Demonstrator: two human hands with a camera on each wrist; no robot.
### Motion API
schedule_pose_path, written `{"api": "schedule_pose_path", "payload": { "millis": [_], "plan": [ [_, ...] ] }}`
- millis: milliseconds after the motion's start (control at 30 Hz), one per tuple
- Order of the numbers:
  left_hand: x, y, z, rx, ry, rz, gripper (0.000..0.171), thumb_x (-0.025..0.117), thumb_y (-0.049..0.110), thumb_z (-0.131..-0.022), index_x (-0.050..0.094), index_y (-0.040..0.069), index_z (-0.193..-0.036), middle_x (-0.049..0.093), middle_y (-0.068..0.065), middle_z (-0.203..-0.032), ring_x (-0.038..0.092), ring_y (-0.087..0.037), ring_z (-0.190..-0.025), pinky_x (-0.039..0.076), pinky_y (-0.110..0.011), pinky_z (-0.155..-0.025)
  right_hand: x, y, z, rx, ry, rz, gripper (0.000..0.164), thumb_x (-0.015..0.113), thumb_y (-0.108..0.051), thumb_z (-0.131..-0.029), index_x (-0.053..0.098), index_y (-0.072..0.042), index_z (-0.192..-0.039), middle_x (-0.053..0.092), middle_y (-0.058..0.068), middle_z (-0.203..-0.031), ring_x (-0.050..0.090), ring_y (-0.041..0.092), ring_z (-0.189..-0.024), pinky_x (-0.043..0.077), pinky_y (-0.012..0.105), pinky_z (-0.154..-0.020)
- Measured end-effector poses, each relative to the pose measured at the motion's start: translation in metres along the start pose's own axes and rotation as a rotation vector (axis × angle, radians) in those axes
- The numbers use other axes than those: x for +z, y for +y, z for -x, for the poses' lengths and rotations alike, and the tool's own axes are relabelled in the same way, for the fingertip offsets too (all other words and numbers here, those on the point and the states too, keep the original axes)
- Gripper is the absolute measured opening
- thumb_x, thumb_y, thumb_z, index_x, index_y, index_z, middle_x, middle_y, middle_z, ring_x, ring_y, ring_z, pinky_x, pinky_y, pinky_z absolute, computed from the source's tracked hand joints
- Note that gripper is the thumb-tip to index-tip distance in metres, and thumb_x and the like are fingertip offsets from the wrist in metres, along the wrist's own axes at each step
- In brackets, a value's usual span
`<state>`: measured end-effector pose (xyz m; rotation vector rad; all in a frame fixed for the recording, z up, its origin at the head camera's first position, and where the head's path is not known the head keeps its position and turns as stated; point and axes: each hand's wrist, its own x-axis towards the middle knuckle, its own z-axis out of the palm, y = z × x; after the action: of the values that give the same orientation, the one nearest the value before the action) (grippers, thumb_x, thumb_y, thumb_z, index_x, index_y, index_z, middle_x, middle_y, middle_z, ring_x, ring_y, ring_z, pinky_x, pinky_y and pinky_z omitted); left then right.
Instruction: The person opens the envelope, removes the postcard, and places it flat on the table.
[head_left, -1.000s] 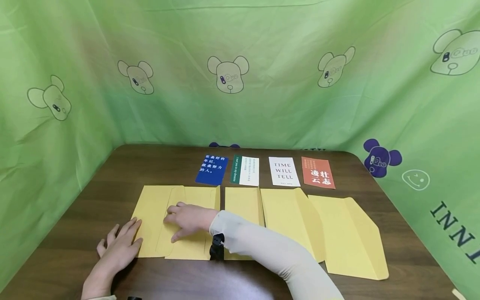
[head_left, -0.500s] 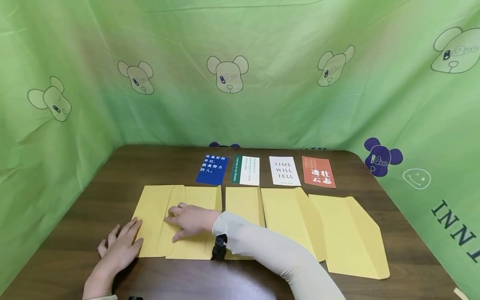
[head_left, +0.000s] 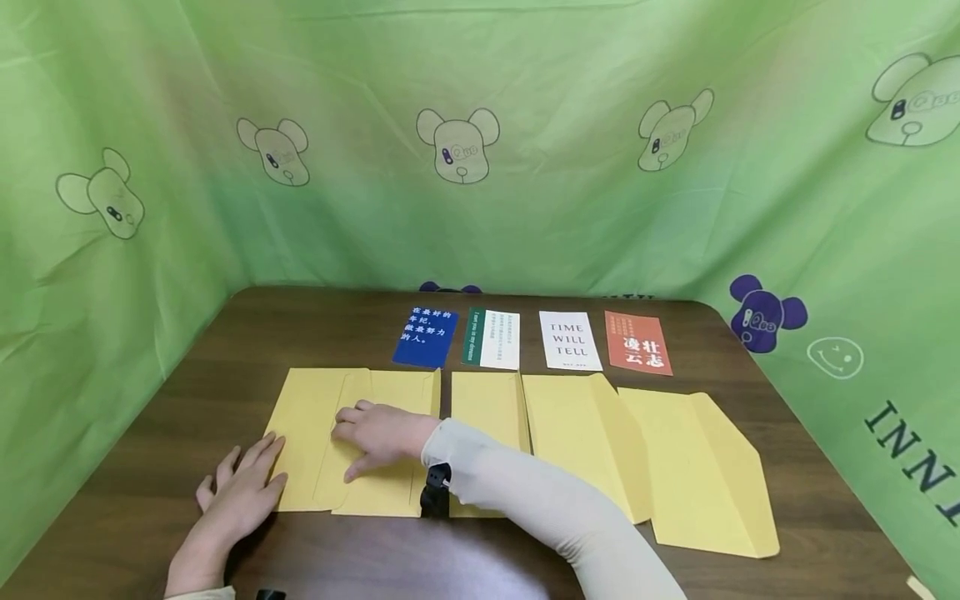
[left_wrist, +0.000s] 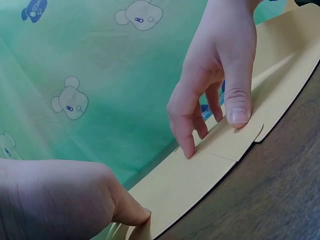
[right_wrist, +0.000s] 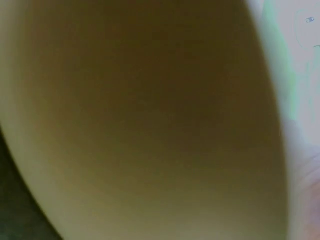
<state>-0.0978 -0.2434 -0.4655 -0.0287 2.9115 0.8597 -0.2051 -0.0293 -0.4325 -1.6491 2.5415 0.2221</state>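
Observation:
Several yellow paper envelopes (head_left: 570, 433) lie in a row on the table. At the leftmost envelope (head_left: 307, 429), my left hand (head_left: 243, 492) rests its fingertips on the left edge, fingers stretched out. My right hand (head_left: 386, 435) reaches across, its fingertips and thumb touching the second envelope (head_left: 378, 497) near where the two overlap. In the left wrist view, the right fingers (left_wrist: 187, 145) and thumb press down from above on the paper, spread apart. A blurred yellow-brown surface (right_wrist: 150, 150) fills most of the right wrist view, so that hand's work is hidden there.
Behind the envelopes lie a blue card (head_left: 425, 337), a green-and-white card (head_left: 491, 339), a white card (head_left: 570, 342) and a red card (head_left: 639, 343). A green printed curtain (head_left: 480, 225) surrounds the dark wooden table (head_left: 150, 450).

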Motion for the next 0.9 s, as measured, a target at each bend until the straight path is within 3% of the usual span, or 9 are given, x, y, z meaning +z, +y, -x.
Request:
{"api": "schedule_pose_path", "payload": {
  "millis": [367,600,900],
  "plan": [
    [-0.0004,0.0001,-0.0005,-0.003,-0.007,0.005,0.058,0.049,0.020,-0.100,0.032,-0.001,-0.151,0.020,-0.022,-0.159,0.002,-0.059,-0.138,-0.001,-0.079,-0.094,0.0037,-0.0008,-0.0003,0.000,-0.037,0.100,0.072,0.051,-0.060,-0.096,0.042,-0.018,-0.153,0.042,0.003,-0.150,0.044,0.017,-0.127,0.034,0.022,-0.106],
    [0.0003,-0.0003,-0.0004,-0.003,-0.008,0.010,0.058,0.049,0.020,-0.100,0.032,-0.001,-0.152,0.020,-0.022,-0.160,0.001,-0.059,-0.138,-0.001,-0.079,-0.094,0.0034,-0.0012,-0.0017,0.023,-0.073,0.072,0.074,0.050,-0.061,-0.096,0.033,-0.024,-0.157,0.037,0.001,-0.153,0.041,0.017,-0.129,0.034,0.023,-0.106],
    [0.0009,-0.0004,-0.0003,-0.004,0.003,0.005,0.058,0.049,0.020,-0.100,0.034,-0.001,-0.151,0.022,-0.022,-0.159,0.002,-0.058,-0.138,-0.001,-0.078,-0.094,-0.0030,-0.0084,-0.0022,0.080,-0.166,0.103,0.066,0.045,-0.062,-0.097,0.030,-0.038,-0.156,0.028,-0.004,-0.157,0.034,0.016,-0.135,0.037,0.037,-0.107]
  ]
}}
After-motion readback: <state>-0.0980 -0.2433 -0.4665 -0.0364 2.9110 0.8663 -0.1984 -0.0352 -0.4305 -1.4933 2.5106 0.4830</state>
